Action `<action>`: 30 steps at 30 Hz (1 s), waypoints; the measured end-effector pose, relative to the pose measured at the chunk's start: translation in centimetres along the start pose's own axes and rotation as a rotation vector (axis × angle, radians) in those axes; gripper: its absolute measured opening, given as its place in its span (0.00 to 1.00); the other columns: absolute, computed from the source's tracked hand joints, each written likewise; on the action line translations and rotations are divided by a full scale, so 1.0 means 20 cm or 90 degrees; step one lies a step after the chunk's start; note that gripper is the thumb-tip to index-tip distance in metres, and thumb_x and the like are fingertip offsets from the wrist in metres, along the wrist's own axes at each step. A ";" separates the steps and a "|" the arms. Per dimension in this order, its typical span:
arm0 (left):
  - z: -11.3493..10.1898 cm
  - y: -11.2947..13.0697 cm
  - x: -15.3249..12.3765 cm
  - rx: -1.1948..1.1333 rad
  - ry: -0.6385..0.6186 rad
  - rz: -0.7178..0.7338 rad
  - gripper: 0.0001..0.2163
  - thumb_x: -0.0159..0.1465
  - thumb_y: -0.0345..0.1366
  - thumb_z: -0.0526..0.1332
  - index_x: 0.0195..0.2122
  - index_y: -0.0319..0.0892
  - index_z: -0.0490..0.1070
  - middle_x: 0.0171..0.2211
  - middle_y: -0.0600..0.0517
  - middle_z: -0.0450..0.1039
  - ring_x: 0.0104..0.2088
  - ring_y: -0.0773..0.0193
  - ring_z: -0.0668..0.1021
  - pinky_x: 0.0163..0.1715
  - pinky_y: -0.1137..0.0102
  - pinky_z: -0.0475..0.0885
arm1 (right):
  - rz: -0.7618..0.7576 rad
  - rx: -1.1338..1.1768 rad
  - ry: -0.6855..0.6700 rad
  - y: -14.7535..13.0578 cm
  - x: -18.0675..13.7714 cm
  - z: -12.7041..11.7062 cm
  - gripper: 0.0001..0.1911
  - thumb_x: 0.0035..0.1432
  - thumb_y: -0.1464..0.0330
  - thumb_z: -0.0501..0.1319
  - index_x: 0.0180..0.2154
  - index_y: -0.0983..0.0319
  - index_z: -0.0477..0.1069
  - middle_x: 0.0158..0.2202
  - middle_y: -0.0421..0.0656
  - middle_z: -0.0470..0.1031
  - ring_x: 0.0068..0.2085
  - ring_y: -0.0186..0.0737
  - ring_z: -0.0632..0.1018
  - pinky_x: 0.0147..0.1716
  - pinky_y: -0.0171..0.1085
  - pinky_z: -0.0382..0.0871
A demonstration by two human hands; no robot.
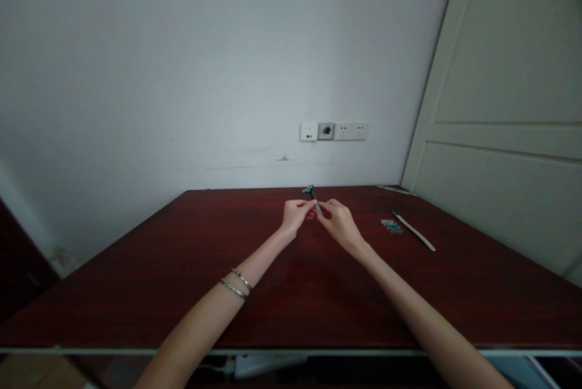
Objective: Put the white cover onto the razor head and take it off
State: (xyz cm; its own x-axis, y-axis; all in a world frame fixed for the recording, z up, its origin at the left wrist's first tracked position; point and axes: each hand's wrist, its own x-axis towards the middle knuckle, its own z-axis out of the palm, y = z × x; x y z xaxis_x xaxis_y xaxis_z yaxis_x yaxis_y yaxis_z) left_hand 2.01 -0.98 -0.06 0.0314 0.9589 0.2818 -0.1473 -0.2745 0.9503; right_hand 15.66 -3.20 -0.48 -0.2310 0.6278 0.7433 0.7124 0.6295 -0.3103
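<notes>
Both hands meet over the middle of the dark red table, at a razor (pixel 311 193) with a green and black head and a grey handle. The razor's head points up and away from me, tilted to the left. My left hand (pixel 297 214) pinches the handle from the left. On the other side my right hand (pixel 336 220) is closed round the lower handle, its thumb and fingertips against it. Two silver bracelets circle my left forearm. Part of the handle is hidden by the fingers.
To the right on the table (pixel 218 243) lie a small clear pack with bluish-green pieces (pixel 391 226) and a long whitish stick with a dark tip (pixel 414 231). A thin strip (pixel 396 190) lies at the back right corner. Wall sockets (pixel 350 131) sit behind; a pale panelled door (pixel 509 134) stands right.
</notes>
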 end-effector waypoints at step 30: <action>-0.69 0.05 0.23 0.546 -0.080 -0.341 0.09 0.45 0.30 0.66 0.12 0.34 0.68 0.12 0.50 0.67 0.16 0.67 0.71 0.23 0.69 0.74 | 0.309 -0.356 -0.179 1.00 -0.21 -0.52 0.15 0.51 0.66 0.57 0.37 0.67 0.77 0.38 0.54 0.77 0.45 0.51 0.75 0.41 0.38 0.66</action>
State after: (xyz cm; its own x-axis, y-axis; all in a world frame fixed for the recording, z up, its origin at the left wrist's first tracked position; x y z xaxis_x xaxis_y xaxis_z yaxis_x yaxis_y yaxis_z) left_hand -11.59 4.06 0.36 -0.0038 0.9697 -0.2443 0.6737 0.1830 0.7160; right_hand 37.76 1.93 -3.68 0.0847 0.9125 0.4003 0.9866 -0.0205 -0.1619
